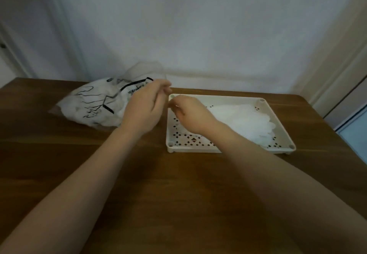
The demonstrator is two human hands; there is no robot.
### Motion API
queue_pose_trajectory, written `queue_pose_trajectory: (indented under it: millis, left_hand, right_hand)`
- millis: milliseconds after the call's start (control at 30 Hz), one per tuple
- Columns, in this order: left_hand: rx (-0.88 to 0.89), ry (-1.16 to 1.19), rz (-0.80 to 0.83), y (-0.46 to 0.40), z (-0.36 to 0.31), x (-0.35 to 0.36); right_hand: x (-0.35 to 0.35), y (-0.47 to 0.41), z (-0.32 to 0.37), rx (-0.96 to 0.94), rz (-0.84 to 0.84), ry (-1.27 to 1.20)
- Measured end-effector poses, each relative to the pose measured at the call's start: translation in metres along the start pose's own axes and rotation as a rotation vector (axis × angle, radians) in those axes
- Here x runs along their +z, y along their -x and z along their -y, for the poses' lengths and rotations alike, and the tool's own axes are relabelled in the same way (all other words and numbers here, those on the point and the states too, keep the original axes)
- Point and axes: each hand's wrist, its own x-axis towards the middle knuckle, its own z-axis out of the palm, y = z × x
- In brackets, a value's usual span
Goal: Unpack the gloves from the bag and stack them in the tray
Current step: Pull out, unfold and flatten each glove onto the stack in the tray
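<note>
Both hands are hovering between bag (pixel 95 103) and tray (pixel 278 122); left hand (pixel 146 107) nearer the bag, fingers loosely curled; right hand (pixel 191 114) grip unclear.

I am looking down on a brown wooden table (pixel 139 174) set against a pale wall (pixel 198 25). A clear plastic bag (pixel 95 103) with black print is lying on its side at the far left, stuffed with white gloves. A cream perforated tray (pixel 278 118) is sitting to its right, holding a flat pile of translucent gloves (pixel 244 118). My left hand (pixel 145 107) is hovering between bag and tray, fingers loosely curled, blurred. My right hand (pixel 190 112) is reaching over the tray's near-left part, fingers bent down; I cannot tell whether either is pinching anything.
</note>
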Motion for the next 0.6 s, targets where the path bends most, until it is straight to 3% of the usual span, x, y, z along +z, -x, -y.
queue_pose_trajectory:
  millis: [167, 267, 333, 500, 600]
  left_hand:
    - [-0.059, 0.051, -0.046, 0.011, 0.023, -0.017]
    - [-0.149, 0.025, -0.045, 0.017, 0.029, -0.019]
    - [-0.235, -0.008, -0.027, 0.019, 0.034, -0.02]
    - [-0.326, -0.005, 0.319, 0.025, 0.045, -0.013]
    - [-0.314, -0.068, 0.293, 0.024, 0.049, -0.006]
  right_hand:
    - [0.06, -0.037, 0.028, 0.113, 0.181, 0.045]
    - [0.077, -0.049, 0.028, 0.279, 0.063, 0.177]
    - [0.075, -0.045, 0.029, 0.265, -0.018, 0.169]
    - [0.043, -0.025, 0.028, 0.281, -0.095, -0.424]
    - [0.019, -0.02, 0.027, 0.344, -0.145, -0.718]
